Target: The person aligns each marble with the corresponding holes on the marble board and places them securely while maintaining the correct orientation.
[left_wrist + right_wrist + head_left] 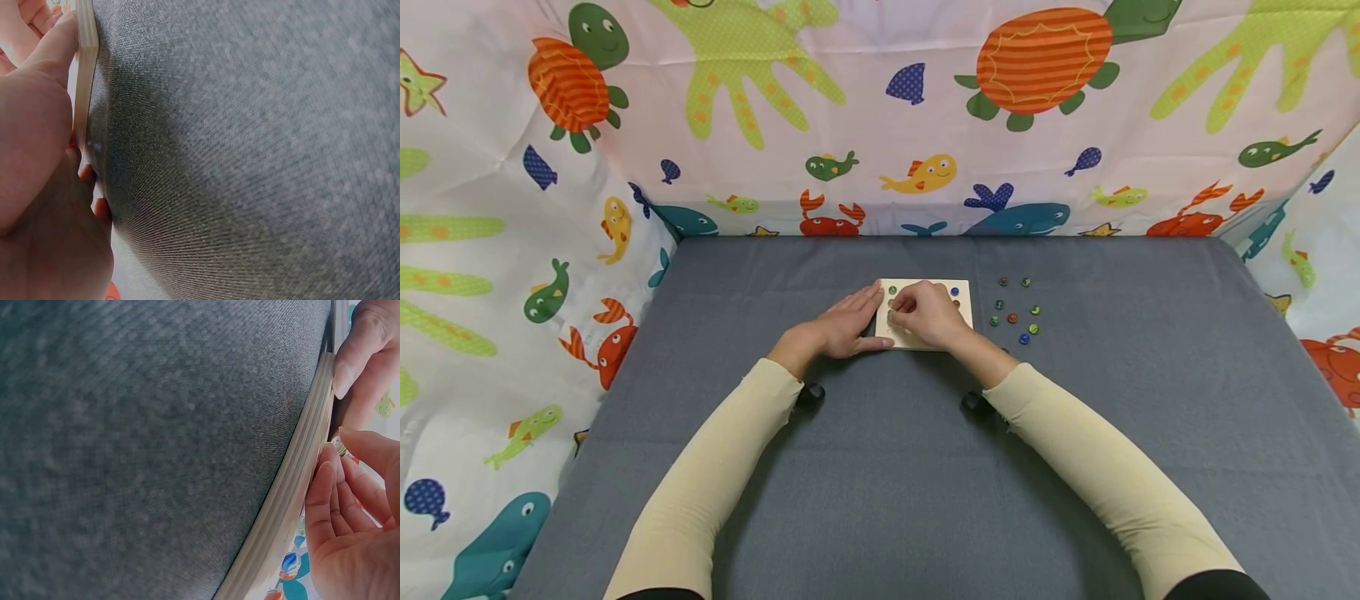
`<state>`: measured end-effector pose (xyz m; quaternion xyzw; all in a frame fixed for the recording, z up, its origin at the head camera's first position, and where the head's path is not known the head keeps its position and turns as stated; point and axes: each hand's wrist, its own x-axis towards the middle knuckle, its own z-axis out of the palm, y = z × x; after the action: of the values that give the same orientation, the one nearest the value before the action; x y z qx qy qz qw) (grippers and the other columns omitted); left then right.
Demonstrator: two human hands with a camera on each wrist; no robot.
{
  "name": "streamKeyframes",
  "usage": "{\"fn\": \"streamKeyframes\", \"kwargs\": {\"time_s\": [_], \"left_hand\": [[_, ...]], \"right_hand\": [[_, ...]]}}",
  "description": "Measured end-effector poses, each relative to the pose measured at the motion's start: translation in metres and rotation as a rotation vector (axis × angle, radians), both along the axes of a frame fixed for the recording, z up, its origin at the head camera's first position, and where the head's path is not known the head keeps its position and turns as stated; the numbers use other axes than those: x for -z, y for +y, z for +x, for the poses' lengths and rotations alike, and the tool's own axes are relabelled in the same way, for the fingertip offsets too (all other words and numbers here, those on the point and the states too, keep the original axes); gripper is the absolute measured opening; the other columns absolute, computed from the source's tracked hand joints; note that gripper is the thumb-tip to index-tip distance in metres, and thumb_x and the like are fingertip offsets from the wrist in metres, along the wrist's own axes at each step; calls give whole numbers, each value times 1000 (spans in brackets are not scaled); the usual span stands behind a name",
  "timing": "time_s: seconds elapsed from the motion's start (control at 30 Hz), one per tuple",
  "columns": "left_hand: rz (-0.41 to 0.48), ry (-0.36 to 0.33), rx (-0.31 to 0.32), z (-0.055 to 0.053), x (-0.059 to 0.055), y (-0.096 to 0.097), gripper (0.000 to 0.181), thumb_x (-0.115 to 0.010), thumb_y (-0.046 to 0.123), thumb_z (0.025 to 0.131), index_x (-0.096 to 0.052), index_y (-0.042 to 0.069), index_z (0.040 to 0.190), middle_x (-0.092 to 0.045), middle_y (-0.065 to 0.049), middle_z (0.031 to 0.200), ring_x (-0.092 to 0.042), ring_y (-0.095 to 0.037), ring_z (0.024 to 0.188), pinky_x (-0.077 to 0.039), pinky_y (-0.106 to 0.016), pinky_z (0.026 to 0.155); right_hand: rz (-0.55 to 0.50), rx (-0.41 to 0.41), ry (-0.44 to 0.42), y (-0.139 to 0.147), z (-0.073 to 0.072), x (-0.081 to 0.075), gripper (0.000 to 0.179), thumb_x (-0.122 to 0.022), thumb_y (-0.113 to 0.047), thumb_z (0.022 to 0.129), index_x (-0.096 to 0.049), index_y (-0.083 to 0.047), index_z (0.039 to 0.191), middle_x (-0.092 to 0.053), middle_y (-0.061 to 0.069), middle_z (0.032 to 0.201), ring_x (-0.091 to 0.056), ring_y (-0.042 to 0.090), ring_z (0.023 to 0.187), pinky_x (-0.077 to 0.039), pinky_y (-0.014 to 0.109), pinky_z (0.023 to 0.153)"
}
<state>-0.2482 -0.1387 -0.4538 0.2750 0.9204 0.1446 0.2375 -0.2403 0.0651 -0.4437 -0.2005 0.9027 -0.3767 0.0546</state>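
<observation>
A small pale wooden board (907, 341) lies on the grey cloth, its layered edge (88, 37) showing in the left wrist view. My left hand (848, 323) rests at the board's left side, fingers extended, thumb on the near left corner. Over the board, my right hand (931, 315) pinches a small glass marble (339, 446) between thumb and fingertips, close to the surface. A green marble (892, 290) sits at the far left of the board, a blue marble (955, 292) at the far right. The right hand hides much of the board's middle.
Right of the board, several loose marbles lie scattered on the cloth, among them a red-brown marble (1012, 318), a blue one (1024, 338) and a yellow-green one (1033, 329). A printed curtain (865, 108) with sea animals stands behind the table and along its sides.
</observation>
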Motion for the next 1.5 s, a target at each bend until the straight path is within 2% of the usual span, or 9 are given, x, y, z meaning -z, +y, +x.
{"fn": "streamKeyframes", "kwargs": {"time_s": [0.27,0.5,0.7,0.83,1.07,1.2,1.3,1.5], "left_hand": [[-2,-1,-4,-7,9,-1,100,-51,65,99,1,11,165,10,-3,172,7,-19,158,-1,-41,127],[-33,-2,-9,-8,8,-2,99,-50,66,100,4,14,165,12,0,172,9,-17,158,-1,-39,127],[-23,0,-3,-7,9,-2,99,-51,64,100,3,12,165,12,-2,172,9,-17,158,0,-39,127],[-19,6,1,-3,6,-2,97,-50,63,101,3,12,165,11,-2,172,8,-18,158,0,-39,127],[-8,76,37,7,-7,0,94,-52,56,103,-5,2,164,1,-13,172,-2,-28,159,-8,-44,127],[-6,85,38,9,-9,1,93,-53,56,103,-7,2,164,0,-13,172,-4,-28,159,-10,-44,127],[-12,69,32,5,-3,0,94,-51,58,103,-3,5,165,5,-9,173,1,-24,159,-6,-42,128],[3,63,44,4,-1,-2,95,-50,58,103,-1,4,164,6,-10,172,2,-26,159,-6,-44,128]], "right_hand": [[27,4,5,-3,-4,2,11,-74,-9,93,-79,-1,99,-75,10,90,-67,20,82,-54,35,76],[30,-7,42,-5,-4,3,14,-73,-8,92,-80,0,102,-76,10,91,-69,21,83,-56,37,78],[30,1,47,-5,-1,4,14,-73,-8,92,-80,0,102,-76,9,89,-69,20,81,-56,36,77],[29,3,44,-6,0,5,14,-73,-8,92,-79,0,102,-75,9,88,-68,20,81,-55,36,76],[28,-4,13,-4,2,5,18,-74,-8,92,-78,1,106,-75,10,92,-68,20,82,-55,35,76],[22,-21,8,-2,3,5,19,-74,-7,91,-77,2,108,-75,11,94,-69,22,85,-56,37,79],[18,-46,19,0,3,6,21,-74,-6,91,-76,3,110,-75,12,95,-70,23,86,-57,38,81],[27,-116,52,5,14,2,30,-76,-9,91,-72,5,118,-73,16,101,-69,26,89,-56,43,83]]}}
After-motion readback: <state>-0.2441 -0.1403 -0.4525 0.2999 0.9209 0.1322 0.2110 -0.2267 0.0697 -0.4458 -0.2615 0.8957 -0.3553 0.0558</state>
